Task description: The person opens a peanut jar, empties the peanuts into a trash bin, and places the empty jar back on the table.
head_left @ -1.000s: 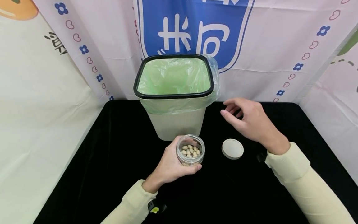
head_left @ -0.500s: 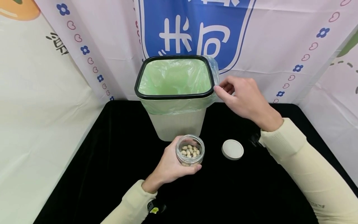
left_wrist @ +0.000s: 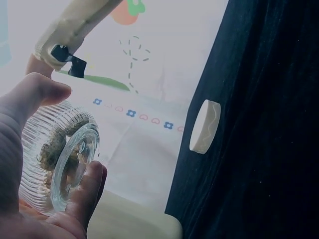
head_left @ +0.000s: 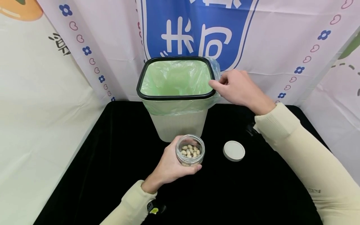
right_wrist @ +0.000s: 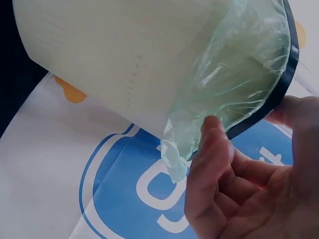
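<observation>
My left hand [head_left: 170, 165] grips a clear glass jar [head_left: 191, 162], which stands uncapped in front of the bin with pale oval nut-like pieces [head_left: 190, 151] inside. In the left wrist view, the ribbed jar [left_wrist: 37, 144] has fingers and thumb around it. My right hand [head_left: 239, 89] holds the right side of the black rim [head_left: 174, 97] of a pale trash bin [head_left: 180, 128]. Its thumb goes over the rim and the curled fingers lie outside, against the green plastic liner [right_wrist: 234, 74] in the right wrist view. Whether the fingers also pinch the liner is hard to tell.
A round white lid [head_left: 234, 150] lies on the black cloth [head_left: 239, 187], right of the jar. Behind the bin hangs a white curtain with a blue emblem [head_left: 236, 47]. Light printed sheets [head_left: 36, 93] wall both sides.
My right hand has moved up and left from above the lid to the bin's rim and taken hold there. The left hand and jar have stayed nearly still.
</observation>
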{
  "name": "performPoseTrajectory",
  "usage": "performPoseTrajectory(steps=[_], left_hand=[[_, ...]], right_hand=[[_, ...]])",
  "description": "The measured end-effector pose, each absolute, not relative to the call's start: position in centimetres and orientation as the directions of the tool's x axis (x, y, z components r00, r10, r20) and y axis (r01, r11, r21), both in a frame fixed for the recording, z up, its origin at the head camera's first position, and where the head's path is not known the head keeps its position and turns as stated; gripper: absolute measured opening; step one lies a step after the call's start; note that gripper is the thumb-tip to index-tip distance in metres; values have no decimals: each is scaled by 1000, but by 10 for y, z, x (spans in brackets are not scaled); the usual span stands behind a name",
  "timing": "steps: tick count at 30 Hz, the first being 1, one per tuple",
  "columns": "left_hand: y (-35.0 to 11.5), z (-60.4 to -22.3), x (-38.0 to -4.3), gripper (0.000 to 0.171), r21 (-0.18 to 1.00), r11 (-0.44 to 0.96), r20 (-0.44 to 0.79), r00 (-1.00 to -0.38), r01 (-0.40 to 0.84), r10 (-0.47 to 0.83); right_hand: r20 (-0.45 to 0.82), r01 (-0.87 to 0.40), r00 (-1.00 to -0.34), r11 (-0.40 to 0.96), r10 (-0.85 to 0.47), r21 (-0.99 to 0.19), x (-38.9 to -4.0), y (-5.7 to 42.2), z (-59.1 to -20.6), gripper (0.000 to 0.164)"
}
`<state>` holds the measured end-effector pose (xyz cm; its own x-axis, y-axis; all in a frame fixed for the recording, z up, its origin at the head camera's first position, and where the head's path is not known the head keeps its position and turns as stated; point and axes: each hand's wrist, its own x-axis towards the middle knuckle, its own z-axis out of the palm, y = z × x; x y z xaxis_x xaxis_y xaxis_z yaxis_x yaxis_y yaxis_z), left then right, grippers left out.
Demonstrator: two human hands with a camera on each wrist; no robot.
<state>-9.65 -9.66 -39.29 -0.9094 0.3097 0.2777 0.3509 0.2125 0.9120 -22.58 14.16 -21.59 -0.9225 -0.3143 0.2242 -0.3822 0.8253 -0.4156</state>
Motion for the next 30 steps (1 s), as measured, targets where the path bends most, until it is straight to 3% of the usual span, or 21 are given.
performPoseTrajectory(steps=[4, 12, 30], left_hand=[[-97, -392, -96, 74, 910, 218, 280, -910, 353, 305], [-100, -388, -94, 74, 899, 218, 307, -903, 379, 302], [-127, -360, -88, 71, 882, 209, 373, -897, 422, 238]], right_hand=[[196, -360, -932, 830, -304, -427, -232, 135, -217, 55], [168, -318, -948, 824, -270, -468, -235, 128, -218, 40], [156, -258, -966, 829, -207, -497, -234, 122, -221, 36]])
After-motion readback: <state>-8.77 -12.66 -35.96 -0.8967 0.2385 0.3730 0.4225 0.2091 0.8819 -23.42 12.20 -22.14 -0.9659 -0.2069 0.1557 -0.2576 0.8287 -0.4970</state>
